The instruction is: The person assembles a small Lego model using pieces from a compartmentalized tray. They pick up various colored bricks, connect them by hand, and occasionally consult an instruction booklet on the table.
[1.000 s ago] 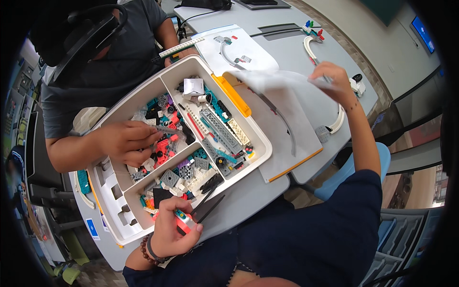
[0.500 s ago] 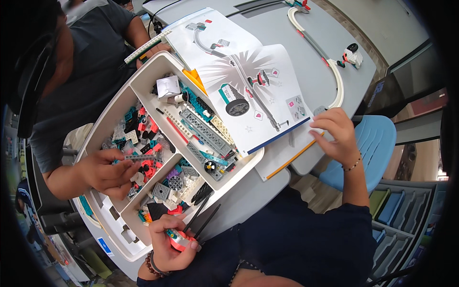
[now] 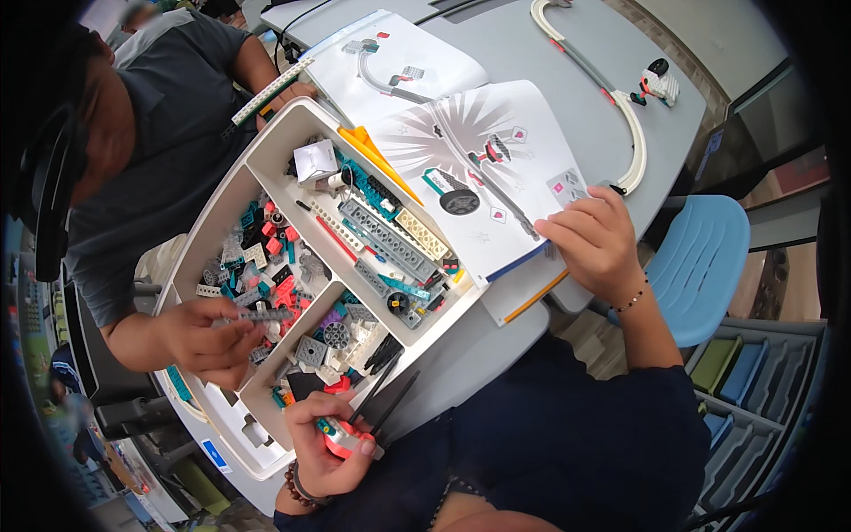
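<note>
My left hand (image 3: 332, 452) is closed around a small coral-and-white brick model (image 3: 341, 436) with two long black rods sticking up to the right. My right hand (image 3: 596, 239) grips the lower right edge of an open instruction booklet (image 3: 496, 199), its fingers over the page. The booklet shows a grey track and a wheeled model, and rests partly over the white sorting tray (image 3: 461, 306). Loose building bricks (image 3: 332, 341) fill the tray's compartments. Across the tray, another person's hand (image 3: 213, 341) holds a grey brick beam (image 3: 264, 316) above the bricks.
A curved white-and-grey track (image 3: 634, 146) runs along the table's far right, with a white wheeled model (image 3: 659, 86) beside it. A second booklet with an orange edge (image 3: 536, 297) lies under the open one. A blue chair (image 3: 696, 266) stands right, near shelves of trays (image 3: 753, 381).
My right hand has moved left and down onto the booklet's edge. My view has shifted slightly. The left hand still holds the brick model; the other person's hand still holds the beam.
</note>
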Demonstrator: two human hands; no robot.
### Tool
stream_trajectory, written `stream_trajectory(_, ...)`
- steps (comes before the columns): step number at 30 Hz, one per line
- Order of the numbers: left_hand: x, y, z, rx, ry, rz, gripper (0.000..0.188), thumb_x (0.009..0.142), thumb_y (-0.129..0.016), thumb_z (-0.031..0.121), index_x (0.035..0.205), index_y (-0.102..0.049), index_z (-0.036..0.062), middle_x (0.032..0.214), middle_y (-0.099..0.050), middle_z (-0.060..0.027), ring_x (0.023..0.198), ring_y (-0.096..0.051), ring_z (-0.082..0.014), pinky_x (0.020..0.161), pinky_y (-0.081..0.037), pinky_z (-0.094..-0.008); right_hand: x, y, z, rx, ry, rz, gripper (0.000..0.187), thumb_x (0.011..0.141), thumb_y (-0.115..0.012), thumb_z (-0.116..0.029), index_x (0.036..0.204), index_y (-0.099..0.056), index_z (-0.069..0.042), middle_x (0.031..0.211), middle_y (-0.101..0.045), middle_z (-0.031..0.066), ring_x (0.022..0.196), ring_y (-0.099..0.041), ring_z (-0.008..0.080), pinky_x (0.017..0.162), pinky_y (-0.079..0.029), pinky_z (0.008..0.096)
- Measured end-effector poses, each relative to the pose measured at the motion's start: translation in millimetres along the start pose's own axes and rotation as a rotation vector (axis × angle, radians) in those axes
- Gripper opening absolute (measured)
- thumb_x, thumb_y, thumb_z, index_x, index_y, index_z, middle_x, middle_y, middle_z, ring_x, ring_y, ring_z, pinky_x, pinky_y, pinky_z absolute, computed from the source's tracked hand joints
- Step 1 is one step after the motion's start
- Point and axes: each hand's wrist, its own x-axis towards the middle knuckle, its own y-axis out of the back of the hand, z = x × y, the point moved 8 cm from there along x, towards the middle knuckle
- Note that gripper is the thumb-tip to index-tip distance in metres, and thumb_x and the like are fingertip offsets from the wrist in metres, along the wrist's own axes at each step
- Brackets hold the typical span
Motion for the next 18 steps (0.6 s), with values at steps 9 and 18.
stream_trajectory(9, -1.7, -0.7, -0.1, -0.042, 0.112, 0.068, 0.049, 0.066, -0.061, 0.003, 0.104, -0.031, 0.0047, 0.080, -0.045, -0.0094, 0.068, -0.049, -0.0155, 0.083, -0.042, -0.0338, -10.1, 11.9, -1.4, 0.030, -0.046, -0.037, 0.019, 0.062, -0.057, -0.001, 0.079, -0.062, -0.008, 0.073, -0.056, -0.0009, 0.074, -0.052, 0.0152, 0.082, -0.041, 0.0378)
stream_trajectory(18, -16.9, 14.5, -10.0, -0.007, 0.149, 0.118, 0.052, 0.065, -0.063, 0.006, 0.106, -0.031, 0.0038, 0.084, -0.048, -0.0129, 0.064, -0.049, -0.0136, 0.058, -0.045, -0.0243, -14.9, 7.5, 9.8, 0.111, -0.091, -0.120, 0.019, 0.057, -0.058, 0.002, 0.074, -0.060, -0.006, 0.070, -0.054, 0.0022, 0.071, -0.052, 0.0177, 0.077, -0.042, 0.0368)
